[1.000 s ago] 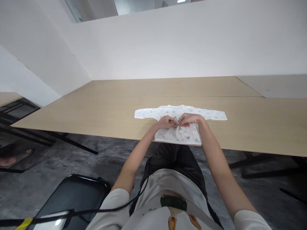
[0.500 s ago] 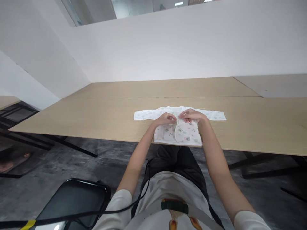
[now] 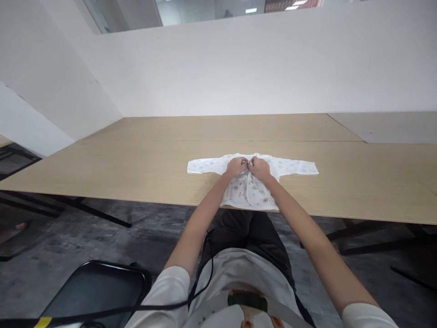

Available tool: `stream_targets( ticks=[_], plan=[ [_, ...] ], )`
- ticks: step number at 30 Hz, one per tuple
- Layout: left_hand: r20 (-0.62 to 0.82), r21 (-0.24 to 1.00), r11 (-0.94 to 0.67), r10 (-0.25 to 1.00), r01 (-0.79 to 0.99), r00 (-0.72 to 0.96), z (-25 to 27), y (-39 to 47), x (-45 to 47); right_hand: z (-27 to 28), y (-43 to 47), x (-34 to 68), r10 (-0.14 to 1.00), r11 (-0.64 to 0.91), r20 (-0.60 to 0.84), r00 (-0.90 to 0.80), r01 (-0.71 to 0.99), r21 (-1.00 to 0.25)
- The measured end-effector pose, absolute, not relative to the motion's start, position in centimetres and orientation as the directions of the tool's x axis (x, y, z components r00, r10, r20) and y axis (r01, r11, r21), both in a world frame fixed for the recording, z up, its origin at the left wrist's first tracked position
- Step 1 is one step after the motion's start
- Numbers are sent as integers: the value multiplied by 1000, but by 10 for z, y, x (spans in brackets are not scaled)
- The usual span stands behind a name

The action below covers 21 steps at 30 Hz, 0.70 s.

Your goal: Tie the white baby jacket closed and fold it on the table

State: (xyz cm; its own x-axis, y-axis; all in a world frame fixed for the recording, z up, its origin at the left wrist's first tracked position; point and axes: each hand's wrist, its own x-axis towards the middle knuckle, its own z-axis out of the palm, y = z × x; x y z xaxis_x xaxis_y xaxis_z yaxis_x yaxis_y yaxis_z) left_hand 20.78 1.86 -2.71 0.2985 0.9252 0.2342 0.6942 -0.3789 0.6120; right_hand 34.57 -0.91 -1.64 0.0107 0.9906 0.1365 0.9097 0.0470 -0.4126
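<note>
A small white baby shirt [image 3: 235, 193] with a scattered print lies face up, its sleeves spread to both sides and its hem along the table's front edge. The front opening runs down its middle. My left hand [image 3: 236, 166] pinches the cloth near the top of that opening. Close beside it, my right hand [image 3: 259, 168] pinches the other side, fingertips almost meeting the left ones. What exactly sits between the fingertips is too small to make out.
The shirt rests on a long wooden table [image 3: 143, 168] with a white wall [image 3: 218, 73] behind it. A black folding chair [image 3: 99, 291] stands below at the left. A black cable [image 3: 143, 308] crosses my left arm. Someone's foot [image 3: 20, 226] shows at the far left.
My hands have come together at the top of the shirt's opening, the right one moving left and lower. Both have closed into pinches on the cloth. The view has shifted slightly.
</note>
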Motion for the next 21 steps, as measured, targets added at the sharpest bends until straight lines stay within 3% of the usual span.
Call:
stream_targets(
  ticks=[8, 21],
  plan=[
    [276, 639, -407, 913, 653, 300, -29, 18, 208, -12, -2, 363, 995, 68, 103, -1, 761, -645],
    [264, 821, -354, 931, 449, 251, -34, 22, 208, -1, -16, 366, 993, 73, 14, -115, 531, -844]
  ],
)
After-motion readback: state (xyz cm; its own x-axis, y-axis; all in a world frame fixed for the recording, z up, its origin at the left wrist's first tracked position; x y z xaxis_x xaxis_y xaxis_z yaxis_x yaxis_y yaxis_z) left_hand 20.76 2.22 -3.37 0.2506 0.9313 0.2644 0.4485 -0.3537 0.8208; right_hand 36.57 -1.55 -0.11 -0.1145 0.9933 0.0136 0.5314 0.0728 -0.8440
